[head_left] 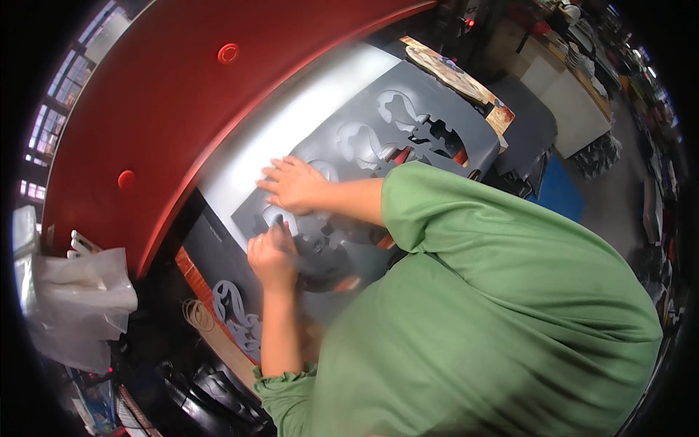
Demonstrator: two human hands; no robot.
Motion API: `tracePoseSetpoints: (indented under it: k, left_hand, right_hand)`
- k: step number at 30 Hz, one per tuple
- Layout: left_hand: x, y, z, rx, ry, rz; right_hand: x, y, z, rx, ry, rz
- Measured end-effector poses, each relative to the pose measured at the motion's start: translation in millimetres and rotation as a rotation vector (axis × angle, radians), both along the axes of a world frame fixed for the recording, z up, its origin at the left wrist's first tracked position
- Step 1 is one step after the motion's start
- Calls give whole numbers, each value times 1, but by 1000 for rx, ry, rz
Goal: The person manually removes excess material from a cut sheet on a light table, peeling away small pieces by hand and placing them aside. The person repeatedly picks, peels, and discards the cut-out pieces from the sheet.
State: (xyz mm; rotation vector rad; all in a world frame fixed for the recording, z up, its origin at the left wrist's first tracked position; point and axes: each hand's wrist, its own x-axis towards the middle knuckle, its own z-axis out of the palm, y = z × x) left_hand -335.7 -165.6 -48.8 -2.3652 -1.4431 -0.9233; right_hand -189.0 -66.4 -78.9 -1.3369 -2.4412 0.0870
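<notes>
The grey sheet [429,91] lies in front of you on a white board [298,109], set diagonally, with rows of curved openings cut through it. White shows through several of those openings; others, nearer your body, look dark. A bare strip of the board runs along the sheet's far edge, up to the red housing [145,109] that arches over it. You have a red button [228,53] on that housing and a red round knob [127,179] lower down its face.

Nearer your left sleeve lie curly grey pieces [231,306] and a coil of pale cord [196,313]; clear plastic bags [87,298] hang in folds farther left. Beyond the sheet's right end is a patterned orange-brown board [451,69], then a blue panel [561,189] lower in the room.

Your right hand [291,183] comes across from the right and rests palm down, fingers spread and released, at the sheet's far edge. Your left hand [273,255] reaches up from below, just beside it, fingers bent over an opening; you cannot tell whether they grasp anything.
</notes>
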Motion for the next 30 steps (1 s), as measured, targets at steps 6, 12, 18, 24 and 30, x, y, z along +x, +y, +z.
tracePoseSetpoints:
  k: [6,12,18,24,30]
  left_hand:
    - [-7,-3,-11,-538,-996,25]
    - [-22,-8,1,-476,-1282,-107]
    - [-41,-2,18,-442,-1197,87]
    - [-42,0,13,-612,-1202,-59]
    - [-42,-10,9,-941,-1031,-299]
  right_hand:
    - [-1,-2,6,-103,-76,-32]
    - [3,5,8,-101,132,8]
    - [6,-40,59,-920,735,209]
    - [8,-83,94,-964,505,154]
    - [20,-78,87,-1105,800,238]
